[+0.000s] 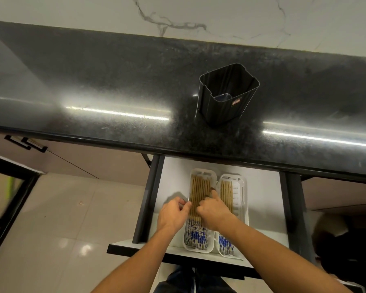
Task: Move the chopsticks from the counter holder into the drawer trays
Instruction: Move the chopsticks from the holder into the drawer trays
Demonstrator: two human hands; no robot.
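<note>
A black ribbed holder [226, 96] stands on the dark counter [114, 92] and looks empty inside. Below it the white drawer [173, 172] is pulled out, with two white trays side by side. The left tray [201, 172] holds several wooden chopsticks [199, 187] with blue-patterned ends. The right tray [240, 193] holds several more chopsticks [226, 191]. My left hand [173, 212] rests at the left tray's left edge, fingers curled against the chopsticks. My right hand [213, 210] lies on the chopsticks in the left tray, its index finger stretched toward the trays' shared edge.
The counter's front edge [178, 148] overhangs the drawer's back. Black drawer rails [148, 197] flank the opening. A cabinet handle [25, 143] sits at the left, above a pale tiled floor [72, 218]. A dark round object [336, 240] lies at the lower right.
</note>
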